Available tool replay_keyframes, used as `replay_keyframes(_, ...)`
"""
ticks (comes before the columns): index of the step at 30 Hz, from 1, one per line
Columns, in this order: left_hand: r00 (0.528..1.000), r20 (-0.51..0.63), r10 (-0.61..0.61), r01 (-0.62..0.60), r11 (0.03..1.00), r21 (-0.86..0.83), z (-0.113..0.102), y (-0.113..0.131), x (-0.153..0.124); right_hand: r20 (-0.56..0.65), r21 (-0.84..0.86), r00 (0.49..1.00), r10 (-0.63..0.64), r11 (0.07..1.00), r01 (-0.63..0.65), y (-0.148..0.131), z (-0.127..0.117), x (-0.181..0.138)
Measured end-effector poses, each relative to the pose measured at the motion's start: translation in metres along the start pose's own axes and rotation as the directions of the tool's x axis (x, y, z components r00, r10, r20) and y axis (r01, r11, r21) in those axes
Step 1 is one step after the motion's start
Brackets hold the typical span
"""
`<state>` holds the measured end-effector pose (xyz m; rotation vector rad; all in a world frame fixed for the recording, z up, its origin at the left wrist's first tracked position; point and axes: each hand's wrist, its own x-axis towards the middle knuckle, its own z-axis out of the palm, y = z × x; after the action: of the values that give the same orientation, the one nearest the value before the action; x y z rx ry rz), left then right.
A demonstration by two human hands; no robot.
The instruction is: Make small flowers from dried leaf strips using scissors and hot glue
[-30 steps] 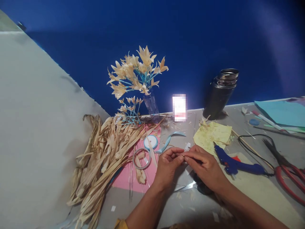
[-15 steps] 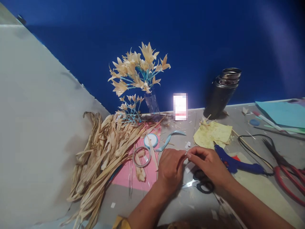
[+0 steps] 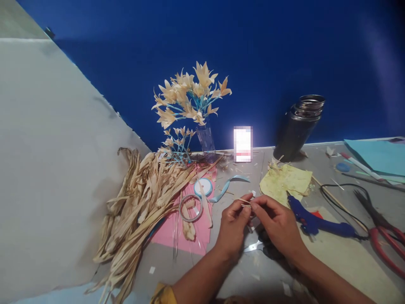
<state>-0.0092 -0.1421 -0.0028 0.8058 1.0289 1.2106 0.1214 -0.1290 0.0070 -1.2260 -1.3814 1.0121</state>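
Between my fingertips is a thin pale strip (image 3: 244,201), perhaps of dried husk; its exact kind is too small to make out. My left hand (image 3: 232,226) pinches it between thumb and forefinger. From the other side, my right hand (image 3: 280,223) closes its fingertips on its right end, touching the left thumb. Beneath the hands lie small scissors (image 3: 253,247), their black handles partly hidden by my right hand. A small white scrap (image 3: 253,193) sits just beyond the fingers. Close to my right hand is a blue glue gun (image 3: 319,219).
Dried husks (image 3: 142,202) heap at the left beside pink paper (image 3: 198,240), a tape roll (image 3: 191,207) and a ribbon spool (image 3: 203,187). Husk flowers (image 3: 190,95) stand in a clear vase (image 3: 205,143) near a dark flask (image 3: 297,128). Red-handled shears (image 3: 384,238) lie right.
The thin strip now shows more plainly between my fingertips, and my left fingers have shifted around it. The whole view has moved slightly, so things appear a little further right.
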Motion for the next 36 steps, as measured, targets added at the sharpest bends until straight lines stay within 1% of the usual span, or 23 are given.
replay_keyframes(3, 0.996, -0.037, -0.080, 0.071, 0.975, -0.212, 0.000, -0.001, 0.001, 0.021, 0.009, 1.000, 0.001, 1.000, -0.001, 0.000, 0.006, -0.003)
replay_keyframes(6, 0.990, -0.050, -0.132, 0.109, 0.937, -0.331, 0.000, 0.002, 0.002, 0.027, 0.021, 1.000, 0.015, 1.000, -0.016, 0.001, 0.010, -0.004)
replay_keyframes(11, 0.987, -0.064, -0.146, 0.114, 0.928, -0.354, 0.002, 0.006, 0.003, 0.049, 0.000, 0.999, 0.008, 1.000, -0.008, 0.004, 0.008, -0.002)
replay_keyframes(15, 0.989, -0.073, -0.128, 0.096, 0.937, -0.336, 0.002, 0.007, 0.003, 0.093, 0.018, 0.993, 0.077, 0.997, -0.079, 0.007, 0.006, 0.001)
replay_keyframes(18, 0.986, -0.059, -0.155, 0.122, 0.919, -0.374, 0.003, 0.007, 0.002, 0.070, 0.058, 0.992, 0.109, 0.992, -0.113, 0.008, 0.006, 0.002)
replay_keyframes(22, 0.984, -0.037, -0.174, 0.147, 0.913, -0.381, 0.003, 0.007, 0.002, 0.063, 0.057, 0.993, 0.104, 0.993, -0.108, 0.007, 0.008, 0.000)
replay_keyframes(26, 0.981, -0.057, -0.185, 0.150, 0.913, -0.379, 0.003, 0.006, 0.002, 0.060, 0.031, 0.992, 0.107, 0.994, -0.109, 0.008, 0.011, -0.002)
replay_keyframes(32, 0.969, -0.107, -0.223, 0.156, 0.885, -0.438, 0.002, 0.003, 0.004, 0.061, -0.004, 0.989, 0.136, 0.991, -0.136, 0.009, 0.013, -0.001)
replay_keyframes(36, 0.960, -0.124, -0.252, 0.164, 0.859, -0.485, -0.001, 0.000, 0.008, 0.082, 0.016, 0.984, 0.160, 0.987, -0.162, 0.007, 0.013, 0.000)
